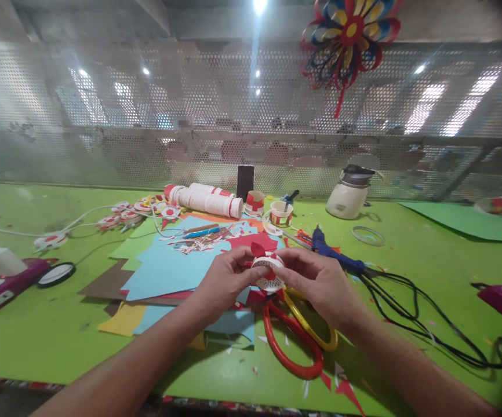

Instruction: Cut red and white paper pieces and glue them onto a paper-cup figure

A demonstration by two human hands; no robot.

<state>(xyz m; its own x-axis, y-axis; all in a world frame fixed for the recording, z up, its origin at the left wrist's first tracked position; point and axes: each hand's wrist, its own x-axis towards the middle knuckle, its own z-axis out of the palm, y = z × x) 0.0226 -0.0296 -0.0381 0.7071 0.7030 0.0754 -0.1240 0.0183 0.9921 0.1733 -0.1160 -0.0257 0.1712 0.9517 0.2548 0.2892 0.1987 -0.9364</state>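
Above the near middle of the green desk, both hands meet on a small white round paper piece with a red paper bit standing at its top. Left hand pinches its left edge, right hand closes on its right edge, so it sits squarely between the fingers, face turned toward the camera, neither hand nearer. Red-and-yellow scissors lie just below, a blue glue gun to the right
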